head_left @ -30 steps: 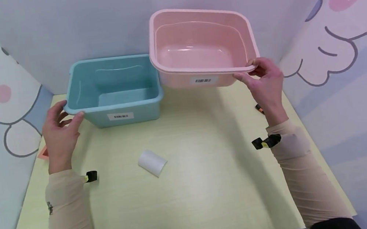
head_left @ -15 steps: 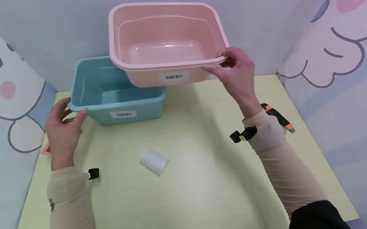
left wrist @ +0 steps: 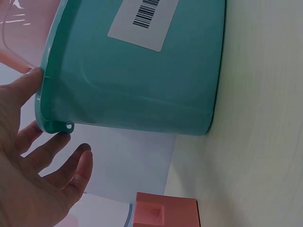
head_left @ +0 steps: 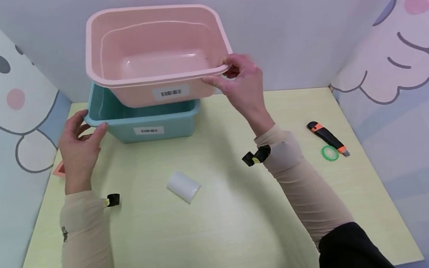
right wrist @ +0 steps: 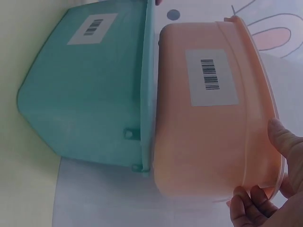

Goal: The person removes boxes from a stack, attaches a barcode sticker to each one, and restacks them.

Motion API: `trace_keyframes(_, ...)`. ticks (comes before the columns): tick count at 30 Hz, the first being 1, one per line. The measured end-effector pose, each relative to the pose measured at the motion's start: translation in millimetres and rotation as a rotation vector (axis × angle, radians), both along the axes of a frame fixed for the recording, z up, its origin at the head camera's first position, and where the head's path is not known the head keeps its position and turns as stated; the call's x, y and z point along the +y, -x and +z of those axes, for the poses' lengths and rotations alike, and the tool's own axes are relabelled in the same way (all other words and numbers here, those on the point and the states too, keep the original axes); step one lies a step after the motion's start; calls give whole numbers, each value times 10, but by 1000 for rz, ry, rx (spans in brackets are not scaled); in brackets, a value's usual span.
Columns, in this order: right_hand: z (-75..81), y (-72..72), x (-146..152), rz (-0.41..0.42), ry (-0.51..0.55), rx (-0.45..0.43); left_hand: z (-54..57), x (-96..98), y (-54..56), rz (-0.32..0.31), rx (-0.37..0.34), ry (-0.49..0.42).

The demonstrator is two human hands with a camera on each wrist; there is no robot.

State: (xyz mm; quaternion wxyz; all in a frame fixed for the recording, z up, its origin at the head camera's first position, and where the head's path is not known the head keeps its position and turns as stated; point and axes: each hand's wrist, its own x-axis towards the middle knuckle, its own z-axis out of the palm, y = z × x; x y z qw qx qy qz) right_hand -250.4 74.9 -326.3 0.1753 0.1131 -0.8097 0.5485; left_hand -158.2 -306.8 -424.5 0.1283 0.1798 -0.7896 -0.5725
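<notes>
A pink plastic bin (head_left: 159, 44), with a barcode label on its front, hangs over the teal plastic bin (head_left: 155, 127) and hides most of that one's opening. My right hand (head_left: 242, 84) grips the pink bin's rim at its front right corner. In the right wrist view the pink bin (right wrist: 203, 142) is just above the teal bin's rim; whether they touch I cannot tell. The teal bin stands on the table against the back wall. My left hand (head_left: 80, 151) holds the front left corner of its rim, thumb in front, as the left wrist view shows (left wrist: 42, 165).
A white curved piece (head_left: 184, 186) lies mid-table (head_left: 209, 238). At the right are a black and orange utility knife (head_left: 327, 137) and a green ring (head_left: 330, 153). An orange-red block (left wrist: 163, 210) sits left of the teal bin. Walls enclose the back and sides.
My right hand has carried the pink bin leftward, from beside the teal bin to above it. The knife and green ring have come into full sight. My left hand keeps its hold.
</notes>
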Motion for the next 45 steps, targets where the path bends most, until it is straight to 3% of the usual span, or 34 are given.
trace_keyframes(15,-21,-95,-514,11,-57,9,-2,91,5,-7,72,25)
trace_keyframes(24,-137,-172,-592,-11,-57,0,-32,158,22,17,101,39)
trace_keyframes(36,-334,-266,-585,-21,-88,56,-63,166,29,17,180,11)
trace_keyframes(45,-442,-303,-593,-26,-109,-33,-60,177,23,15,168,16)
